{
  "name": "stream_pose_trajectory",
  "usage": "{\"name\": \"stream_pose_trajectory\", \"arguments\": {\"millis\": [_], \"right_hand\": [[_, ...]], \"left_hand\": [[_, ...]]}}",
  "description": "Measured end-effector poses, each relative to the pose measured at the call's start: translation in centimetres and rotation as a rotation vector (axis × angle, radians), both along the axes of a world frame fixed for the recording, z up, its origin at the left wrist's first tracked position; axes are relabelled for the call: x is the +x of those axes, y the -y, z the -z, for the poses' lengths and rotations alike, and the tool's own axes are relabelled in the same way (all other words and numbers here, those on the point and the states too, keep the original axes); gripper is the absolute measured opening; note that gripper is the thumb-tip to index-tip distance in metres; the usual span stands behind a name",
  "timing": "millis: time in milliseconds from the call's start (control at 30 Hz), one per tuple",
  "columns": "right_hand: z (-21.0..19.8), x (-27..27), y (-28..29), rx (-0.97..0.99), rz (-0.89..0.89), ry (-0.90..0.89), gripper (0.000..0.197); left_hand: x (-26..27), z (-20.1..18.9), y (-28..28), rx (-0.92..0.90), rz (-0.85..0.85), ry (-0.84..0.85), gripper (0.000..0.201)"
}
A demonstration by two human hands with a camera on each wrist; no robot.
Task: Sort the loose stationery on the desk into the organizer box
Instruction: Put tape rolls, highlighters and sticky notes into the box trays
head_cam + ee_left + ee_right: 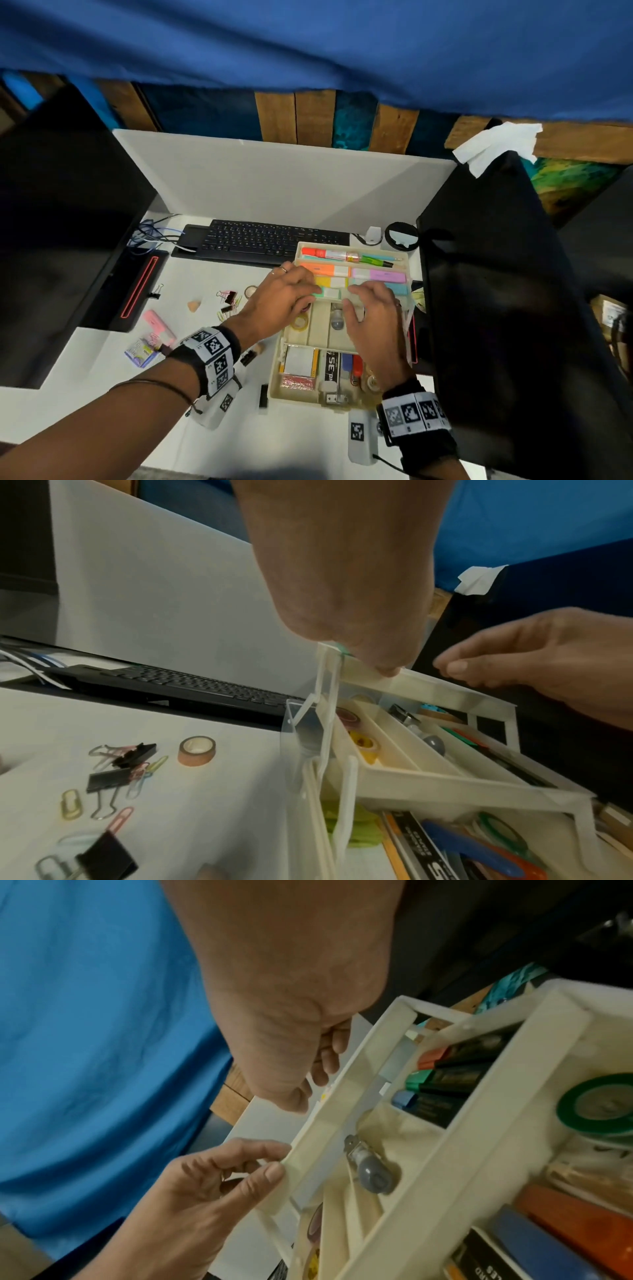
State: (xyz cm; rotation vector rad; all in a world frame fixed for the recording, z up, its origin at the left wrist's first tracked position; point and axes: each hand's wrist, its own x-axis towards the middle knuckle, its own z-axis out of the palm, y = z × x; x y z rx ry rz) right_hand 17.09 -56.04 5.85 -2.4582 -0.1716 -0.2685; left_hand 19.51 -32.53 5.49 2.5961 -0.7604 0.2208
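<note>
The cream organizer box (342,399) sits on my white worktop (102,394) between the monitors, tiers fanned open. My left hand (281,298) and right hand (373,318) both pinch the middle tray's far rim. I'd guess a jerk could tip the highlighters above. Binder clips (103,777) and tape (197,750) lie loose just left.
</note>
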Motion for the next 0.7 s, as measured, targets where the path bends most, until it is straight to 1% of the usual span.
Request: {"name": "stream_pose_trajectory", "arguments": {"millis": [67, 100, 167, 200, 267, 333, 400, 467, 567, 633, 700], "right_hand": [[0.0, 0.1, -0.9, -0.089, 0.003, -0.046, 0.031], [0.0, 0.2, -1.3, -0.115, 0.007, -0.063, 0.033], [0.1, 0.2, -1.5, -0.12, 0.022, -0.081, 0.033], [0.2, 0.3, -1.7, -0.125, 0.02, -0.085, 0.032], [0.5, 0.4, -1.8, -0.149, 0.012, -0.092, 0.031], [0.7, 0.5, -2.0, -0.173, 0.003, -0.113, 0.031], [1.0, 0.7, -2.1, -0.176, 0.012, -0.129, 0.031], [0.9, 0.8, -2.2, -0.168, 0.029, -0.148, 0.032], [-0.1, 0.3, -3.2, -0.159, 0.014, -0.078, 0.028], [-1.3, 0.0, -4.8, -0.122, -0.012, -0.021, 0.024], [-2.4, 0.0, -7.2, -0.107, -0.084, 0.007, 0.019]], "left_hand": [[-0.1, 0.2, 0.4, 0.006, 0.028, -0.026, 0.026], [-0.1, 0.3, 0.5, 0.009, 0.043, -0.046, 0.032], [-0.4, 0.3, 1.1, 0.031, 0.067, -0.076, 0.048], [-0.5, 0.2, 1.2, 0.05, 0.062, -0.077, 0.052], [-0.7, -0.1, 1.2, 0.103, 0.038, -0.047, 0.046], [-0.8, -0.3, 0.8, 0.143, 0.0, -0.025, 0.034], [-1.2, -0.5, -0.1, 0.108, -0.033, -0.033, 0.026], [-2.0, -0.7, -1.7, 0.062, -0.076, -0.048, 0.028], [-4.0, -0.6, -5.6, -0.004, -0.183, -0.063, 0.026], [-5.7, 0.2, -9.3, -0.054, -0.277, -0.115, 0.025], [-7.9, 1.6, -13.3, -0.092, -0.396, -0.176, 0.026]]}}
